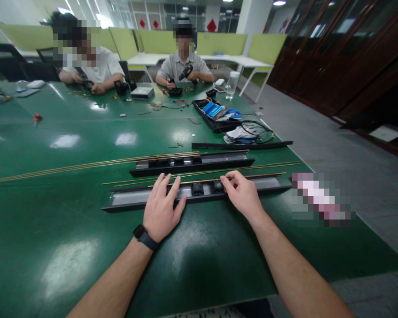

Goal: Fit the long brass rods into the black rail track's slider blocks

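Note:
A long black channel (121, 197) with a silvery inside lies on the green table, with several black blocks (197, 188) set in it. My left hand (162, 205) rests across its left part, fingers outstretched and spread, partly hiding the channel. With thumb and fingers pinched, my right hand (242, 192) grips a thin brass rod (268, 175) running along the channel's far side, beside the rightmost block. The exact contact at the fingertips is hard to see. Just beyond lies a second black channel (219, 164), also holding black blocks.
Several long brass rods (69, 168) extend leftward from the second channel. Farther back are a black strip (242, 145), cables with gloves (243, 132), and a black tray (220, 128) of blue items. Two people work across the green table (69, 229), one holding a power drill (186, 72).

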A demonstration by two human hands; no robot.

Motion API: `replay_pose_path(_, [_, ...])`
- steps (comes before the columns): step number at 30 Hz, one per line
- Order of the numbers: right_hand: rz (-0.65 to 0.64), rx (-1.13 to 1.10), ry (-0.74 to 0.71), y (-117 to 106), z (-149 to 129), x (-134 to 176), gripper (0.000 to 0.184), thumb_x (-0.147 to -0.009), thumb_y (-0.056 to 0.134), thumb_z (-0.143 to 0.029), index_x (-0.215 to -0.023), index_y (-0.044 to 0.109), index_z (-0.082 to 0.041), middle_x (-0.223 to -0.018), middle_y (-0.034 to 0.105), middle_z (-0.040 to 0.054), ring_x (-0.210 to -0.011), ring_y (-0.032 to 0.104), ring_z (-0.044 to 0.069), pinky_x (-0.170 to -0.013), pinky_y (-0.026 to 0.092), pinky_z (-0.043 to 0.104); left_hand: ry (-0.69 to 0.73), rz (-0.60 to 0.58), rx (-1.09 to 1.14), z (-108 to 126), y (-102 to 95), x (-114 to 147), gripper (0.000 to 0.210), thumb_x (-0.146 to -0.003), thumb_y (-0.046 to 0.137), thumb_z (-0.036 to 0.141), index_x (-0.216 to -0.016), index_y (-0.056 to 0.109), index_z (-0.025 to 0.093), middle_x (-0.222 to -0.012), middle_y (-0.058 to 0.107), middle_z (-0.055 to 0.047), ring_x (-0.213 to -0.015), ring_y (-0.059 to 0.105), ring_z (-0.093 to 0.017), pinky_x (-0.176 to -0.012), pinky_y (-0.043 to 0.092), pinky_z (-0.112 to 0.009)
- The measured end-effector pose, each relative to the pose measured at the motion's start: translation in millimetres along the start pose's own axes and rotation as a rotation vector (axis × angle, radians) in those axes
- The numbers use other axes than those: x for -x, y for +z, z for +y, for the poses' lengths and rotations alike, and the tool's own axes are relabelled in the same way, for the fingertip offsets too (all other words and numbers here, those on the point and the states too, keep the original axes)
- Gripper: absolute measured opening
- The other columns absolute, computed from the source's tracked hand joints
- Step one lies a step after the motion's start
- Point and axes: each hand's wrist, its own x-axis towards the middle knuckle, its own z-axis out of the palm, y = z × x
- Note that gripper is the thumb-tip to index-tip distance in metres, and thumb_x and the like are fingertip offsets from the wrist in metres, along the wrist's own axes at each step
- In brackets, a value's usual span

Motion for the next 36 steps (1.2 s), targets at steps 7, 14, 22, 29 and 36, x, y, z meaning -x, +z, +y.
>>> replay_pose_path(7, [-0.008,-0.034,0.010,-0.1,-2.3,0.8,0.038,-0.100,0.056,-0.058,-0.083,0.069,-0.027,-0.066,0.069,-0.0022,-0.064,0.066,0.017,-0.071,0.045,0.030,-0.003,-0.001,0.009,0.2,-0.6,-0.9,0.063,-0.101,0.061,0.038,-0.160,0.045,0.021,-0.159,0.050,-0.020,-0.157,0.036,-0.040,-0.123,0.043,-0.059])
replay_pose_path(14, [0.013,-0.008,0.008,0.3,-0.9,0.4,0.038,-0.098,0.057,-0.060,-0.088,0.071,-0.026,-0.064,0.069,-0.0014,-0.062,0.064,0.018,-0.068,0.044,0.030,-0.005,0.007,0.021,0.9,-1.1,-1.2,0.064,-0.101,0.060,0.038,-0.161,0.043,0.023,-0.158,0.050,-0.018,-0.157,0.037,-0.040,-0.122,0.044,-0.061])
replay_pose_path(22, [-0.012,-0.022,0.000,-0.4,0.1,0.3,0.033,-0.098,0.059,-0.057,-0.090,0.071,-0.027,-0.066,0.070,-0.0021,-0.062,0.065,0.017,-0.070,0.045,0.030,-0.009,0.001,0.013,0.6,-0.6,-0.4,0.062,-0.102,0.060,0.038,-0.159,0.046,0.020,-0.159,0.049,-0.019,-0.158,0.035,-0.039,-0.123,0.043,-0.059])
replay_pose_path(29, [0.017,-0.019,0.015,1.0,-2.7,1.5,0.039,-0.099,0.056,-0.060,-0.083,0.071,-0.027,-0.064,0.070,-0.0014,-0.063,0.066,0.019,-0.071,0.045,0.031,-0.005,0.001,0.016,0.0,-0.8,-0.6,0.063,-0.101,0.060,0.038,-0.160,0.044,0.023,-0.159,0.049,-0.019,-0.157,0.036,-0.039,-0.123,0.043,-0.060])
replay_pose_path(36, [0.015,-0.007,0.015,0.1,-1.1,0.6,0.037,-0.097,0.059,-0.060,-0.095,0.071,-0.025,-0.065,0.070,-0.0010,-0.064,0.067,0.019,-0.070,0.045,0.030,0.002,-0.002,-0.002,0.9,-1.5,-1.0,0.061,-0.102,0.060,0.038,-0.158,0.047,0.018,-0.158,0.049,-0.021,-0.158,0.035,-0.039,-0.124,0.042,-0.058])
